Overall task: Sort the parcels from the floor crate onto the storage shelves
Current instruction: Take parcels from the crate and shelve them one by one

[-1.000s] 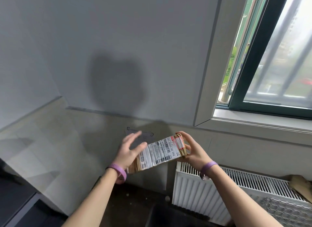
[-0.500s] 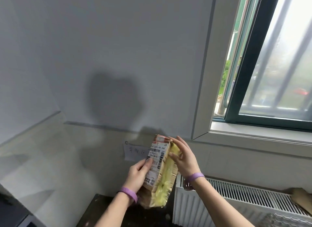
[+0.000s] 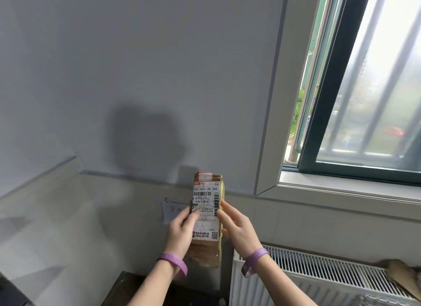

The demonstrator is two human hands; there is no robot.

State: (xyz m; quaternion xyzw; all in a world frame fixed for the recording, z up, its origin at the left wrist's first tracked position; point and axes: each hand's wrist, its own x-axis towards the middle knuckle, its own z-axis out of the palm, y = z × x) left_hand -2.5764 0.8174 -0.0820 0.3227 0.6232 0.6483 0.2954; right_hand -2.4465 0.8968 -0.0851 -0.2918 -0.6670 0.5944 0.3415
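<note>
At the far left, low down, a dark flat surface [image 3: 127,289] meets the pale lower wall. A small white paper note [image 3: 170,211] with handwriting sticks to that wall, just left of my hands. My left hand [image 3: 180,231], a purple wristband [image 3: 175,261] on the wrist, grips the left edge of the brown padded paper parcel [image 3: 206,248], with its thumb lying across the white printed shipping label [image 3: 206,205]. I hold the parcel upright in the air in front of the wall, label towards me, and a yellowish lining shows along its right side. My right hand [image 3: 237,228], wearing a matching purple band [image 3: 255,255], pinches the parcel's right edge, thumb on the label's margin. Below and to the right runs a white ribbed radiator [image 3: 307,273], with a crumpled brown cardboard piece [image 3: 401,273] on its far end. Above it is a dark-framed window [image 3: 328,100].
</note>
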